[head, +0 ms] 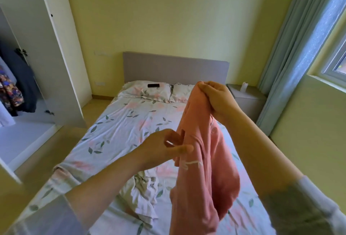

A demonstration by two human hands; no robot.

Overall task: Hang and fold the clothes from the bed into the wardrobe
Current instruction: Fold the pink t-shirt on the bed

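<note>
Head view: a person looks along the bed [119, 128] from its foot, both forearms reaching out over it
right hand [215, 98]: raised high on the right; fingers clenched round the bunched top of the pink garment [198, 169], which hangs from it
left hand [164, 146]: lower, just left of the cloth; blurred, but it seems to pinch a fold at the garment's left edge between thumb and curled fingers
pink garment: held up in the air over the near right part of the bed; it drapes in long folds from the right hand down to the bottom of the frame; a white drawstring [189, 164] shows on its front, just below the left hand
crumpled pale garment [144, 195]: lies on the sheet near the foot of the bed, under the left forearm and left of the pink cloth
bed: wrinkled floral sheet; two pillows [148, 92] at the far end against a grey headboard [174, 68]; a black phone [153, 85] lies flat on the left pillow
wardrobe [56, 56]: white, at the left, door open; a dark garment [24, 77] and a patterned garment [9, 92] hang inside
bedside table [247, 99]: grey, right of the pillows; a small white object [244, 86] stands on it
curtain [299, 47]: pale blue, at the right beside a window [335, 64]
</note>
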